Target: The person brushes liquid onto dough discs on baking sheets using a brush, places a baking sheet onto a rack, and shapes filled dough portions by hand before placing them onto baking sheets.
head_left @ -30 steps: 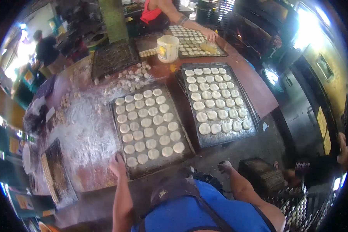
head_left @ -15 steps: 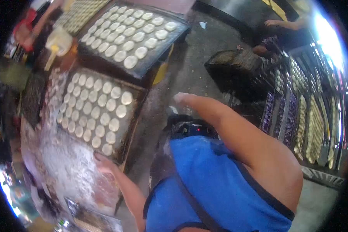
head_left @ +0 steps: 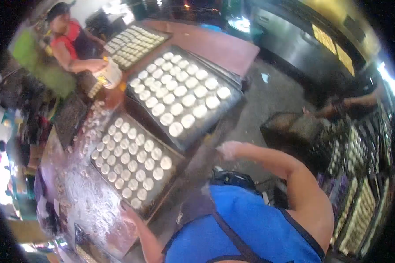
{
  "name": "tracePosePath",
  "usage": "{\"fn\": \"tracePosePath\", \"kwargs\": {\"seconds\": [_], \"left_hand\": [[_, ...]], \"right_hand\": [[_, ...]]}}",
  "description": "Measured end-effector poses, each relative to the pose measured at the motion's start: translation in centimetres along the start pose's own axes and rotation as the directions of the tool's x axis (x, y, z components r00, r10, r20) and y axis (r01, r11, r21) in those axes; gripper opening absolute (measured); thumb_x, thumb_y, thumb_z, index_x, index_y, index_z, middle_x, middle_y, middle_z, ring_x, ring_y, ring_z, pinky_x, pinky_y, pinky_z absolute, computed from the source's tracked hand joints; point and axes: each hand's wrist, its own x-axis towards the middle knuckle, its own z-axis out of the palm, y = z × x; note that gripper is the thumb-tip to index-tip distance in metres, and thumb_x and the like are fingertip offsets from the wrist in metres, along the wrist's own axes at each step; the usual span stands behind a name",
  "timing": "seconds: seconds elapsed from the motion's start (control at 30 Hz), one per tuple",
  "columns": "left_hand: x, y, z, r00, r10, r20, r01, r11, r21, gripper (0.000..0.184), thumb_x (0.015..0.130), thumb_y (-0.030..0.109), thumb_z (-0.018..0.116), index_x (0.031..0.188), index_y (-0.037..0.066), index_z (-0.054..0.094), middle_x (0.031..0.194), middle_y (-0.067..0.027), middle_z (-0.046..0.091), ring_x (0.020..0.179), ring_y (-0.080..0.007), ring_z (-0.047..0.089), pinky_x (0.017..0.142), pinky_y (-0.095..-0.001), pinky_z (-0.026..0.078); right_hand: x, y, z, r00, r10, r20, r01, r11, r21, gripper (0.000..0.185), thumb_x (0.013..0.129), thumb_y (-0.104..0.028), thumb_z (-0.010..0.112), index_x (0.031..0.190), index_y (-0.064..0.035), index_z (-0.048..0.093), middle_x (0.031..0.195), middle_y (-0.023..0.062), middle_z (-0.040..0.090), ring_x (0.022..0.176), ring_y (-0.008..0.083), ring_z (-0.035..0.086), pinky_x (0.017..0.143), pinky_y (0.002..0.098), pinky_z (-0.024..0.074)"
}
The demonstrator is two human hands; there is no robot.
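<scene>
Three trays of dough rounds on our table: pale, flat, seven rows of five on the nearest tray. Our left hand is at its edge, our right hand apart; we can't tell how open either is.

Cream rounds form rows on the dark tray beyond the left hand. Beside it, the reddish table is streaked white. The top is blue, black-edged.
</scene>
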Motion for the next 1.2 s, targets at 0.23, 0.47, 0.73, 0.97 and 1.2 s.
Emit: {"fn": "tracePosePath", "kwargs": {"seconds": [0.23,0.47,0.73,0.97,1.2], "left_hand": [[2.0,-5.2,1.8,0.988,0.152,0.001,-0.151,0.984,0.098,0.031,0.095,0.032,0.054,0.109,0.01,0.072,0.103,-0.0111,0.072,0.09,-0.0285,0.068,0.08,-0.0398,0.052],[3.7,-6.7,2.3,0.992,0.109,-0.062,-0.102,0.989,0.107,0.025,0.094,0.025,0.058,0.108,0.01,0.073,0.101,-0.0059,0.073,0.09,-0.0222,0.068,0.082,-0.0332,0.053],[2.3,-3.9,1.5,0.99,0.122,-0.067,-0.096,0.947,0.306,0.03,0.089,0.031,0.063,0.105,0.007,0.073,0.097,-0.01,0.073,0.086,-0.0295,0.069,0.078,-0.0387,0.054],[6.4,-11.3,4.5,0.965,0.24,-0.106,-0.138,0.808,0.573,0.037,0.087,0.037,0.063,0.098,0.003,0.073,0.084,-0.0162,0.072,0.07,-0.0311,0.069,0.063,-0.0422,0.056],[2.6,-6.7,2.9,0.941,0.31,-0.133,-0.283,0.941,0.187,0.038,0.091,0.035,0.058,0.099,0.001,0.072,0.086,-0.0152,0.072,0.071,-0.0287,0.069,0.061,-0.0379,0.055]], "right_hand": [[-2.2,6.4,-5.2,0.993,0.036,0.112,-0.021,0.991,-0.135,0.03,0.075,-0.023,0.061,0.099,-0.0048,0.063,0.091,0.0186,0.067,0.087,0.0372,0.065,0.072,0.0483,0.0533],[-4.9,8.3,-8.3,0.994,-0.076,0.072,0.079,0.996,-0.039,0.033,0.08,-0.024,0.063,0.106,-0.0037,0.062,0.097,0.0192,0.066,0.095,0.0394,0.063,0.082,0.0488,0.0505],[-5.7,7.9,-6.4,0.99,-0.128,0.057,0.123,0.988,0.091,0.038,0.083,-0.027,0.066,0.114,-0.0052,0.061,0.107,0.0173,0.066,0.105,0.0358,0.06,0.091,0.0468,0.047],[-3.8,5.3,-5.9,0.966,-0.257,0.009,0.255,0.963,0.09,0.027,0.079,-0.023,0.064,0.1,-0.0078,0.07,0.096,0.0164,0.069,0.096,0.0337,0.064,0.083,0.0445,0.0497],[-3.6,0.6,-3.7,0.919,-0.183,0.349,0.162,0.983,0.088,0.02,0.072,-0.021,0.067,0.086,-0.008,0.074,0.081,0.0079,0.072,0.072,0.0222,0.065,0.063,0.0379,0.0512]]}}
